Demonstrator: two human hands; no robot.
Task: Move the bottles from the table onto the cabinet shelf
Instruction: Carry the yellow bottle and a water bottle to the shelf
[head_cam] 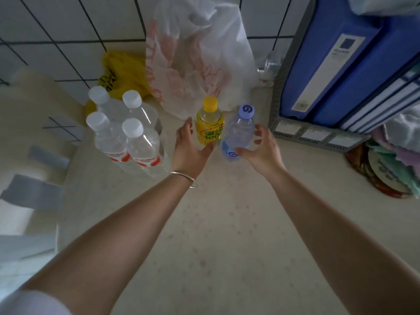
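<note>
A yellow bottle [209, 123] with a yellow cap stands upright on the cream table [227, 223]. Right beside it stands a clear bottle with a pale blue cap and blue label [238, 133]. My left hand [189, 148] reaches to the yellow bottle with fingers spread on both sides of it, thumb at its base. My right hand [263, 148] is spread around the blue-capped bottle, thumb at its lower label and fingers beside its right side. Neither hand has closed round its bottle. Several clear white-capped bottles with red labels [127, 133] stand grouped to the left.
A white plastic bag with red print [200, 57] and a yellow bag [125, 73] lie against the tiled wall behind the bottles. A grey file rack with blue binders [341, 76] stands at the right. A round tin and cloths [386, 169] sit at the far right.
</note>
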